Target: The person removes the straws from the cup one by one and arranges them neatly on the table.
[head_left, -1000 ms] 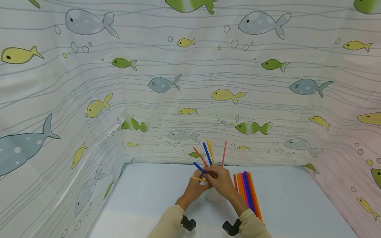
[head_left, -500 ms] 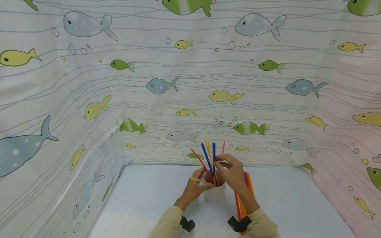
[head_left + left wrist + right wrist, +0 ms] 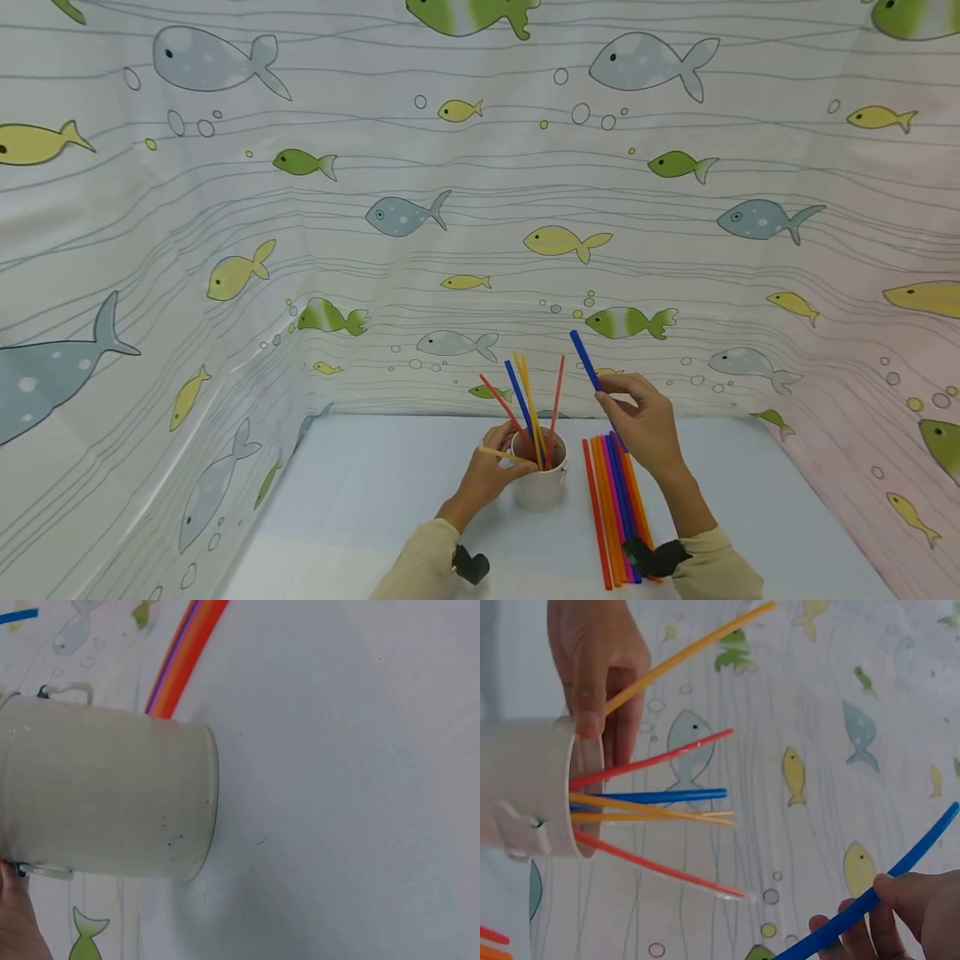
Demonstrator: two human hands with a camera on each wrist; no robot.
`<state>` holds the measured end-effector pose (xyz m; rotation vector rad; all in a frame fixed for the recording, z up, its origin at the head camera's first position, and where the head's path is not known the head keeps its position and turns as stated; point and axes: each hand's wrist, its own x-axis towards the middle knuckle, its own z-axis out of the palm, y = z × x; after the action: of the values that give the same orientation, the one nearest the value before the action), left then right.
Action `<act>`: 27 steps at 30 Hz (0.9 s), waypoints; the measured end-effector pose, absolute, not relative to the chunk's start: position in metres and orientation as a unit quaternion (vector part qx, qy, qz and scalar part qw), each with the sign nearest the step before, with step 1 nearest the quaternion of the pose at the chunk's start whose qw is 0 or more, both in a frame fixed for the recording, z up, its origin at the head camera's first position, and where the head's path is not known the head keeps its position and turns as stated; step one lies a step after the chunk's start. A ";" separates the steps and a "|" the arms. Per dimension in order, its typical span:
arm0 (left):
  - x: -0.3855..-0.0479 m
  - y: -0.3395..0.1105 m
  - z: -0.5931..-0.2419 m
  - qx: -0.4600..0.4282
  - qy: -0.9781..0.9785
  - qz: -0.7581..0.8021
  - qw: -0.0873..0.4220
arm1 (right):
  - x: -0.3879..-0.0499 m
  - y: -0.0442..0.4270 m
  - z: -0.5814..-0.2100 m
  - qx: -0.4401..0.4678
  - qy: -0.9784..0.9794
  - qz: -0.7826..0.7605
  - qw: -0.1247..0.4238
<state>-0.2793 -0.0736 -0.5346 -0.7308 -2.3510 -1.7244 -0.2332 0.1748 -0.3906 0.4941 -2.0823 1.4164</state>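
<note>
A white pot (image 3: 540, 493) with small side handles stands on the table, and my left hand (image 3: 486, 473) grips its rim with the thumb near the opening. Several straws lean out of it: red straws (image 3: 660, 757), a blue straw (image 3: 667, 796) and yellow straws. One yellow straw (image 3: 690, 656) slants across the left thumb side. To the right of the pot, raised above the table, my right hand (image 3: 647, 425) pinches another blue straw (image 3: 585, 360) between thumb and fingers. That straw is clear of the pot. In the left wrist view the pot's side (image 3: 105, 787) fills much of the left.
A row of red, orange, pink and blue straws (image 3: 600, 508) lies right of the pot, partly under my right forearm. The white table (image 3: 375, 500) ends at a fish-patterned curtain (image 3: 480, 250) behind and on both sides.
My right hand has moved from over the pot out to the right, lifting the blue straw away from it. My left hand has stayed at the rim.
</note>
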 end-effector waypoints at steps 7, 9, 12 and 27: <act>-0.279 -0.074 -0.533 -0.242 -0.783 -0.570 0.066 | -0.243 0.213 -0.431 0.073 -0.822 0.493 0.277; -0.279 -0.075 -0.533 -0.245 -0.782 -0.569 0.070 | -0.243 0.219 -0.441 0.032 -0.837 0.477 0.266; -0.279 -0.075 -0.535 -0.251 -0.780 -0.569 0.074 | -0.245 0.228 -0.459 -0.015 -0.853 0.463 0.241; -0.259 -0.075 -0.503 -0.256 -0.775 -0.575 0.054 | -0.260 0.251 -0.530 -0.104 -0.849 0.500 0.135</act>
<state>-0.2587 -0.0751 -0.5026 -0.7773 -2.3539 -1.7477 -0.2600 0.2512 -0.5298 -0.3017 -2.4594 1.4480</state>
